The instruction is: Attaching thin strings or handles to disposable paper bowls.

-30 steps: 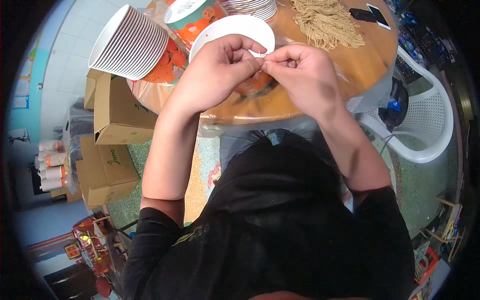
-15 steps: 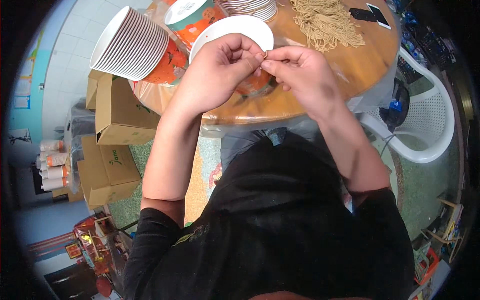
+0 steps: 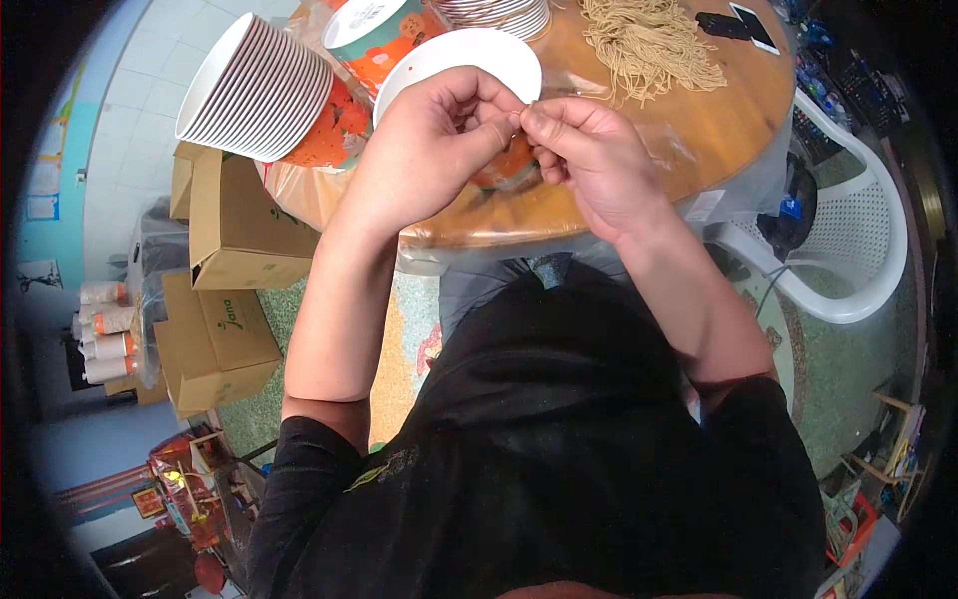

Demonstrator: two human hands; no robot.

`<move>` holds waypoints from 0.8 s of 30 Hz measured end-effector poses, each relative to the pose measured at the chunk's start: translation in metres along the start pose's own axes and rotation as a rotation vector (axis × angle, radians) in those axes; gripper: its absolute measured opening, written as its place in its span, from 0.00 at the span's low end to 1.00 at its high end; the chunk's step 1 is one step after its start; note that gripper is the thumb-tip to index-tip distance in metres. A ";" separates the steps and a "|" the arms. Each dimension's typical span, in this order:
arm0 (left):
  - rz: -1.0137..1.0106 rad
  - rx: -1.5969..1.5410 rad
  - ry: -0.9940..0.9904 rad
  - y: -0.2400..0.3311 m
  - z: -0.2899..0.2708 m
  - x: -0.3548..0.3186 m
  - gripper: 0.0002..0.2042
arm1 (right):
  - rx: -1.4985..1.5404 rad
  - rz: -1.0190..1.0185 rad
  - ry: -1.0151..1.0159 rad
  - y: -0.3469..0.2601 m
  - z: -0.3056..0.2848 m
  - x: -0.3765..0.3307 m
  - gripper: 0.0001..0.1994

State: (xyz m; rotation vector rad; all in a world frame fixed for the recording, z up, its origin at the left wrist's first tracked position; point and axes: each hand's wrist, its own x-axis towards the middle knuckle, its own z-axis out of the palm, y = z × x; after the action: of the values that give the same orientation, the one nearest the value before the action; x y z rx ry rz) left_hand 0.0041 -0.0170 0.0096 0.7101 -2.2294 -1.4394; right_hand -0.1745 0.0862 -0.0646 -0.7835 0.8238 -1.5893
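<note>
Over the near side of the round table, both my hands meet with fingertips pinched together. My left hand (image 3: 444,135) and my right hand (image 3: 594,150) hold a thin cord between thumb and forefinger; only a tiny bit of it shows between the tips. Just behind and beneath them is a paper bucket (image 3: 474,48), with a white round face and an orange printed side, partly hidden by my hands. A bundle of tan cords (image 3: 654,50) lies on the far right of the table.
A stack of nested paper buckets (image 3: 254,90) leans at the table's left. Beside it stand a teal and orange bucket (image 3: 374,40) and another stack (image 3: 499,15). A phone (image 3: 753,28) lies far right. Cardboard boxes (image 3: 244,215) and a white plastic chair (image 3: 848,220) flank the table (image 3: 479,228).
My right hand has turned slightly, its thumb now higher over the pinch and its fingers more curled. The left hand has barely moved.
</note>
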 end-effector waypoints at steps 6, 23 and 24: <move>0.108 -0.092 0.071 -0.004 0.005 0.001 0.06 | 0.070 -0.017 -0.011 0.004 0.001 0.002 0.09; -0.030 -0.171 0.126 0.009 -0.002 0.001 0.06 | -0.896 -0.689 0.089 -0.014 0.003 -0.002 0.05; -0.031 -0.171 0.126 0.008 -0.003 0.001 0.06 | -0.895 -0.688 0.088 -0.013 0.004 -0.003 0.05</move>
State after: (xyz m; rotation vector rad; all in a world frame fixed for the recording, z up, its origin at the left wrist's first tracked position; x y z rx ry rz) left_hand 0.0034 -0.0174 0.0178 0.7589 -1.9821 -1.5333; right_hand -0.1776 0.0903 -0.0514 -1.7871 1.4683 -1.8269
